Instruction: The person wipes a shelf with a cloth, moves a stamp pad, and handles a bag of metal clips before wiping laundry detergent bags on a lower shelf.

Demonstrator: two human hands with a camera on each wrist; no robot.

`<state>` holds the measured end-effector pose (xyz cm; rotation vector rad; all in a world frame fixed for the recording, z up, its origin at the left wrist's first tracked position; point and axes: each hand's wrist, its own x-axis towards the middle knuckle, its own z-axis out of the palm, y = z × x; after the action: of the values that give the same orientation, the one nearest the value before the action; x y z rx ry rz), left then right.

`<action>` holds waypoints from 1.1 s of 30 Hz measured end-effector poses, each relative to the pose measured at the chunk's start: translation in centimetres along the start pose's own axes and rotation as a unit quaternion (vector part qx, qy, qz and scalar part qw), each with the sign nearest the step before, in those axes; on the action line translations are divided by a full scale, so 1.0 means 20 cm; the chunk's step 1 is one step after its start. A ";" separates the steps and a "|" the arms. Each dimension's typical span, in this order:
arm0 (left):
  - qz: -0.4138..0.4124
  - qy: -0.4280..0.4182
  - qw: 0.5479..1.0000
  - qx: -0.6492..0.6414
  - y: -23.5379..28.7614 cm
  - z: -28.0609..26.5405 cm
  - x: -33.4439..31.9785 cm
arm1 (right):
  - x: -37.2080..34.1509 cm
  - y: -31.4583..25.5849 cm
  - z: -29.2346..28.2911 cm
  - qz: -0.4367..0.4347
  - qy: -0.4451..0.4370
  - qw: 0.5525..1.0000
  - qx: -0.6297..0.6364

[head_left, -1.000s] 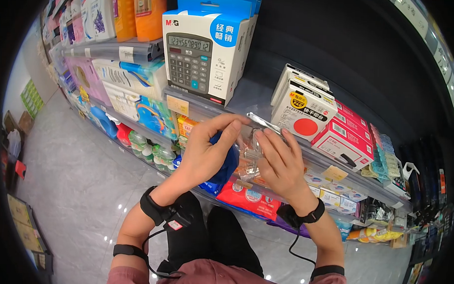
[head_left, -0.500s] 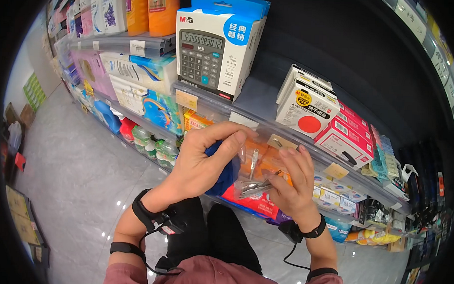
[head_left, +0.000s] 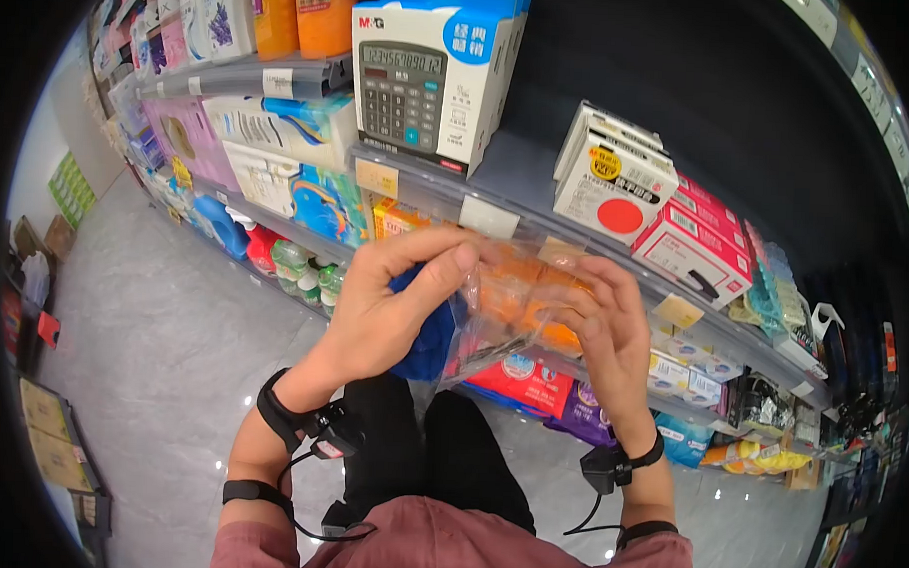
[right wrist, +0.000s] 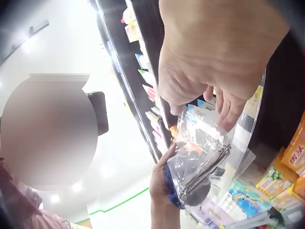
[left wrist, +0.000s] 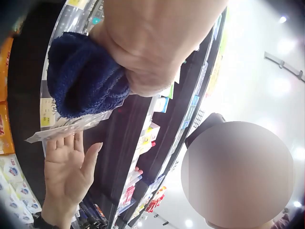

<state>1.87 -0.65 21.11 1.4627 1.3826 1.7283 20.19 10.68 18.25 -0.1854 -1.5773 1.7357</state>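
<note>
- The step in hand looks like handling a soft, clear, crinkled plastic bag (right wrist: 200, 150) that holds slim, silver-coloured metal tools (head_left: 502, 352); the right fingers seem to be working at the bag's upper edge.
- The next move probably calls for a steady left-hand hold on the film while the right fingers get a sure grip. The thin plastic could slip or crumple, and the loose tools could slide.
- The bag hangs between the two sets of fingers, in front of a dark shelf (head_left: 533, 187). The tools slant across its lower part, below the right fingertips.
- The left hand (head_left: 399, 297) pinches the bag's upper corner between thumb and forefinger. A fluffy, dark-blue cloth (left wrist: 83, 78) bunches beneath that palm; how its other fingers grip the cloth is hard to tell.
- The right hand (head_left: 608, 324) has long, only slightly bent fingers, with the thumb standing apart. The fingertips touch the film; no firm pinch shows.
- Compared with half a second earlier, the right fingers sit higher, away from the tools. Then one silver piece stood upright between the hands; now those visible lie slanted together.
</note>
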 end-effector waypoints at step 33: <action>-0.353 -0.044 0.931 0.084 -0.78 0.12 -0.59 | -2.61 1.55 -0.67 0.627 0.148 0.696 -0.318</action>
<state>4.03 -4.05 1.84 0.9186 1.7548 1.0913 50.77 -8.83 -32.25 -2.2081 -1.8179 1.6922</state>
